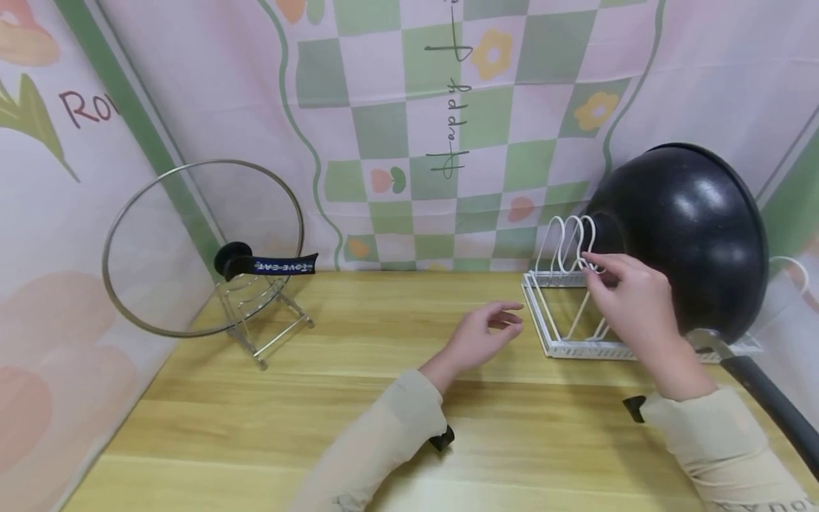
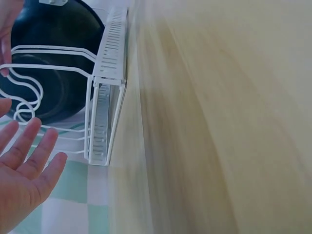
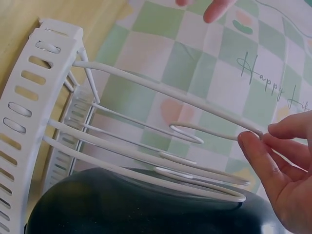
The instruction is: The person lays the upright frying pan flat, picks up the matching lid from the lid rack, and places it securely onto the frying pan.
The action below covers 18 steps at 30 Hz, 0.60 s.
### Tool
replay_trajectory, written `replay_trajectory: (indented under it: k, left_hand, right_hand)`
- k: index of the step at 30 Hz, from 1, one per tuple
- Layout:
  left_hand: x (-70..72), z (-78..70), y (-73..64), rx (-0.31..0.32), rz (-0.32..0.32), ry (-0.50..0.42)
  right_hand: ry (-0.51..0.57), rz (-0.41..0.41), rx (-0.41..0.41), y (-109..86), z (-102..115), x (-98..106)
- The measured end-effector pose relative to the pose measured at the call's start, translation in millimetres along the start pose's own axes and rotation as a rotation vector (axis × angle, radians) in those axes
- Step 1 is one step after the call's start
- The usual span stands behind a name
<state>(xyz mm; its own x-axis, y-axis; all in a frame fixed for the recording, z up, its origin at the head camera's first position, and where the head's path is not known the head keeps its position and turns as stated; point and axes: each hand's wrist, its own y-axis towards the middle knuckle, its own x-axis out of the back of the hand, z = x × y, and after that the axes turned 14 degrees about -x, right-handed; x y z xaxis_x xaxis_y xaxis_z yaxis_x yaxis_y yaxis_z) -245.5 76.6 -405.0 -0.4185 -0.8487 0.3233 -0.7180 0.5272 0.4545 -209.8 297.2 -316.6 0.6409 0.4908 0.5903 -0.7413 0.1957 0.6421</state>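
Note:
My right hand (image 1: 633, 306) pinches the curved tip of a white wire divider (image 3: 165, 90) between thumb and fingertips. That divider stands upright in a white slotted dish rack (image 1: 576, 350) on the right of the table. A black wok (image 1: 691, 227) leans on its side in the rack, its underside towards me and its handle (image 1: 768, 398) pointing to the near right. My left hand (image 1: 481, 334) hovers just left of the rack, fingers loosely bent and holding nothing. In the left wrist view its fingers (image 2: 41, 161) are spread beside the wires.
At the left, a glass lid (image 1: 233, 259) with a black knob and handle stands tilted on a small wire stand (image 1: 281, 338). A patterned cloth (image 1: 435, 121) hangs behind the wooden table (image 1: 256, 419). Black pieces (image 1: 441, 439) show at both sleeve cuffs.

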Motion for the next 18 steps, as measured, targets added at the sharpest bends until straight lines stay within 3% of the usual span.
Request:
replay_trajectory:
  k: [12,18]
  left_hand:
    - [-10.8,5.2,13.2,-0.03,-0.055,-0.028]
    - [-13.4,6.7,18.3,-0.05,-0.075,-0.044]
  right_hand:
    - [-0.103,0.223,-0.184,6.7,-0.6,11.1]
    - [-0.094,0.285,-0.245,7.5,2.7,13.2]
